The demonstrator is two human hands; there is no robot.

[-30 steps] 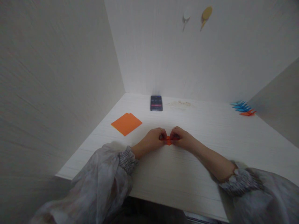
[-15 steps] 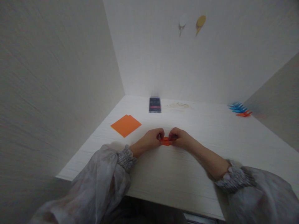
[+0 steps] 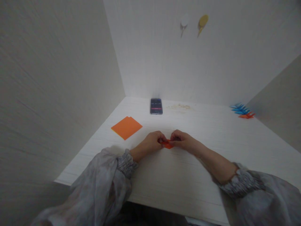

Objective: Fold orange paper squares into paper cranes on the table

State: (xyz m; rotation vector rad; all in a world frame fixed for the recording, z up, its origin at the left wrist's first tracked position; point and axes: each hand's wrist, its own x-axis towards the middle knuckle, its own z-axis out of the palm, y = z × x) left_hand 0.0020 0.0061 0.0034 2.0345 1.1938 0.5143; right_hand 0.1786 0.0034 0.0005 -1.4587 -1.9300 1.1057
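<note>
Pinch closed, left hand and right hand both on the small folded orange paper piece, between them over the flat white table. Uneven pull could tear or skew it.

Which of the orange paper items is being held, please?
The small folded piece between the left hand and right hand; the flat sheets and far-right figure lie untouched.
</note>
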